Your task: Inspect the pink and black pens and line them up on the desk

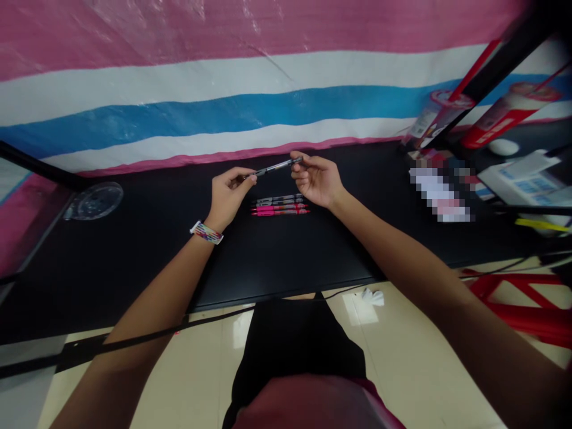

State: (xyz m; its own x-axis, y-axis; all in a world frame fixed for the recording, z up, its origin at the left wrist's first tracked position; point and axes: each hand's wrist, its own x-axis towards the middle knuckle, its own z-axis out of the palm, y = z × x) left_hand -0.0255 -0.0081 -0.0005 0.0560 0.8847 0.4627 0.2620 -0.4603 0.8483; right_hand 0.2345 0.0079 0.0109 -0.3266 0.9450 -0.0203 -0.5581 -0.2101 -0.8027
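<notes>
Between my two hands a slim pen with a clear barrel and dark ends is held up above the black table. The fingers of my left hand pinch its left end, and a multicoloured band circles that wrist. At the pen's right end, my right hand grips it with thumb and forefinger, the other fingers curled. Just below lie several pens side by side: dark ones at the back and pink-red ones in front.
A clear round plastic lid lies at the left. To the right stand a drink cup with a red straw and a red-and-white cup, near a white box. A striped sheet hangs behind; a red stool stands below right.
</notes>
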